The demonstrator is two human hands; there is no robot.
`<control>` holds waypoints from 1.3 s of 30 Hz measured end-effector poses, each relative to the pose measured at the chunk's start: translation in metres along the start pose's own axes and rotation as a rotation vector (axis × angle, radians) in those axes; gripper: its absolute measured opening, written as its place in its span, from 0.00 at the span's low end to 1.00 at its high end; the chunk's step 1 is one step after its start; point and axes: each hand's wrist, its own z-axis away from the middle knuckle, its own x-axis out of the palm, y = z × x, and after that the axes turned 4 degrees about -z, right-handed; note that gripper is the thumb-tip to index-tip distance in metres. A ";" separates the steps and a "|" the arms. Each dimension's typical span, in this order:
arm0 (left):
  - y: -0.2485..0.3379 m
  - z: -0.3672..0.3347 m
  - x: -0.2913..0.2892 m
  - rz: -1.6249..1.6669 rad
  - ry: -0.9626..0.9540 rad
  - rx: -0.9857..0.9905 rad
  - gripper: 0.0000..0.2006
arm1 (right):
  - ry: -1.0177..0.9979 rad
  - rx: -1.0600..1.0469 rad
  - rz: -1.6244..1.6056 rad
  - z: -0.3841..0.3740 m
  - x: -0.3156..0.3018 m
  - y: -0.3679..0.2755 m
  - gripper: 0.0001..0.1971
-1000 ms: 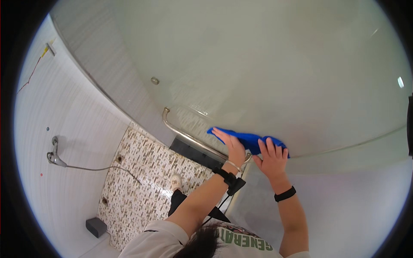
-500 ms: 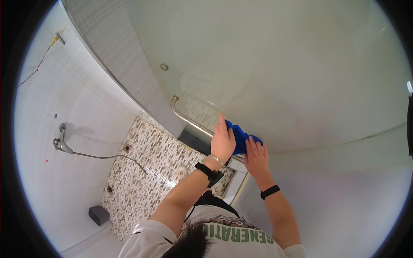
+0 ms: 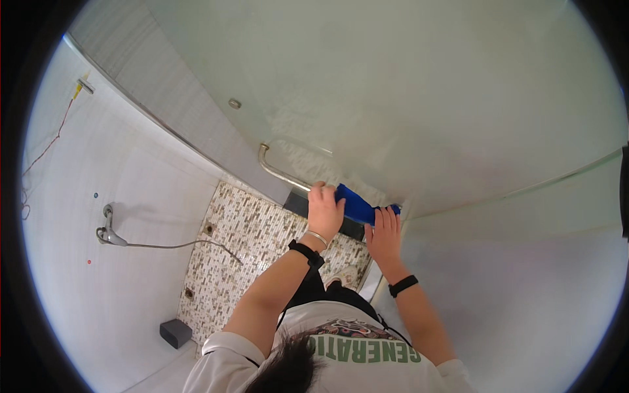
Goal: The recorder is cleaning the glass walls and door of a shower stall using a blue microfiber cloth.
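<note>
A blue cloth stretches between my two hands along the line of a metal bar handle on a frosted glass panel. My left hand curls its fingers over the bar at the cloth's left end, holding the cloth there. At the other end, my right hand has its fingers bent over the cloth, near the glass edge. The cloth hides the bar's right part, so I cannot tell whether it is wrapped fully around it.
On the white wall at left, a shower mixer has a hose trailing to the mosaic tile floor. A dark grey block sits by the lower wall. A round metal knob is on the glass. Another glass panel stands at right.
My left hand has gone from outstretched fingers to curled ones over the bar. The cloth is now drawn out longer between my hands. The whole view has shifted slightly.
</note>
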 end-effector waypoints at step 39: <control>-0.199 -0.123 -0.095 -0.464 -0.346 0.788 0.27 | -0.333 -0.084 -0.011 -0.167 0.114 -0.191 0.17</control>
